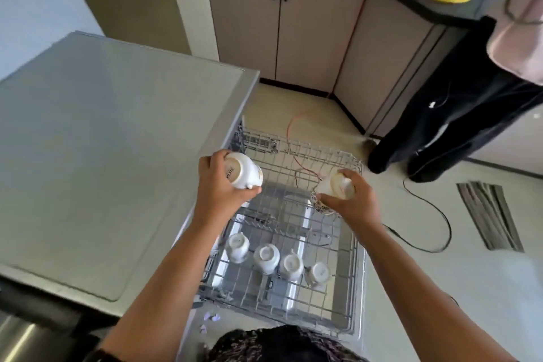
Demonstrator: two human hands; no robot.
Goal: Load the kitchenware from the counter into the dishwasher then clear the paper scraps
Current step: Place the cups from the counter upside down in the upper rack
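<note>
- Your left hand (217,185) gripped a white cup (243,171), turned so its base faced up at you. The fingers curled round its left side, and the thumb lay pressed along the wall nearest you.
- That arm reached up from the lower left of the view, the forearm nearly straight and the wrist bent slightly inward.
- Your right hand (351,200) held a cup with a speckled rim (335,186), tipped with the rim pointing left and down. The fingers were curled over its base and the thumb ran along its near side.
- The right forearm came in from the lower right, so the two arms formed a V, with the hands well apart.
- Both cups hung above the pulled-out dishwasher rack (296,156), and neither was touching its wires as far as I could tell.
- Below your wrists, toward you, a row of four upturned cups (266,257) stood in the rack.
- Small purple paper scraps (212,317) lay under your left forearm, beside the rack's near corner.
- Beyond your right fingers a black cable (435,214) looped across the floor, and a person in black trousers (455,114) stood there.
</note>
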